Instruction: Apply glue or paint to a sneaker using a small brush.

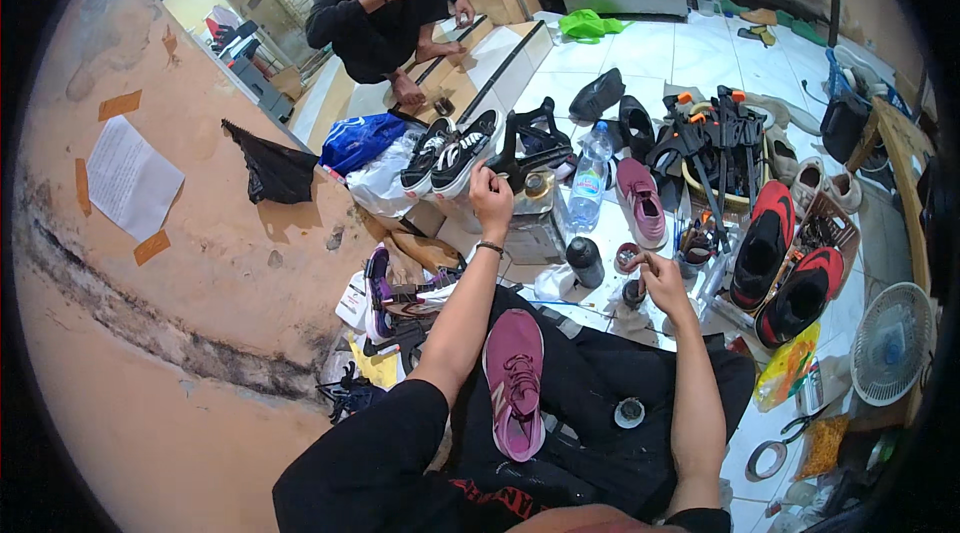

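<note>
My left hand (491, 201) is raised beside a pair of black and white sneakers (466, 155) and a metal box (537, 225) with a small round tin (538, 183) on top. Its fingers are curled; anything in them is too small to make out. My right hand (663, 285) is closed in a pinch beside a small round container (627, 255) and a small dark bottle (633, 293); what it pinches is unclear. A mauve running shoe (514, 383) lies across my lap, toe pointing away. Near it on my dark trousers sits a small round lid (629, 413).
A matching mauve shoe (641, 201), a water bottle (590, 178) and a black bottle (584, 261) stand ahead. At right are clamps (712, 148) in a basket, red-black shoes (764, 245), a white basket (893, 343) and a tape roll (767, 460). A person (385, 8) sits on the steps.
</note>
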{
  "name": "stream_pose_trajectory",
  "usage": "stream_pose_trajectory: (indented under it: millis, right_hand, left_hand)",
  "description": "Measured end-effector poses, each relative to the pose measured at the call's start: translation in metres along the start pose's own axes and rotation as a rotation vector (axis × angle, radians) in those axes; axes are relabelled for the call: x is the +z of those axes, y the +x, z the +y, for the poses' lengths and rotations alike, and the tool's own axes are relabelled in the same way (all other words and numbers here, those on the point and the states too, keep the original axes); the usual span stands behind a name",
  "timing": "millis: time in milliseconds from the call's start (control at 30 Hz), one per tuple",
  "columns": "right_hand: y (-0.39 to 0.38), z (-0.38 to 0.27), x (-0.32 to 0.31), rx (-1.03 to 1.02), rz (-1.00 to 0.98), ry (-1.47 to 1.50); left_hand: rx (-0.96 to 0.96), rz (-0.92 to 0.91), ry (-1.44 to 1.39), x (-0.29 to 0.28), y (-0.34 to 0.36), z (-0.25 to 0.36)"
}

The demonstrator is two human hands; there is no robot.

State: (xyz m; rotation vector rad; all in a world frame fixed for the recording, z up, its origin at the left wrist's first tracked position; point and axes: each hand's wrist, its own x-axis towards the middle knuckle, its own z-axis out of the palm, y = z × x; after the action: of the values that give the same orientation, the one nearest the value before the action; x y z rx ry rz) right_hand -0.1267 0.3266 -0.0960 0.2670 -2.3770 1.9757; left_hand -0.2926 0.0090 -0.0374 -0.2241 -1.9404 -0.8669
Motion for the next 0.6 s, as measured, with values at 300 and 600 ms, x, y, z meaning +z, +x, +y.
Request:
stream_pose_trajectory:
  millis: [300, 600]
  right_hand:
    - [-0.001, -0.006, -0.002, -0.003, 0.003, -0.017]
    - [-0.001, -0.003, -0.001, -0.016, 0.006, -0.035]
  left_hand:
    - [0.043, 0.02, 0.001, -0.001, 0.001, 0.001]
    - [-0.08, -0.008, -0.039, -0.003, 0.001, 0.01]
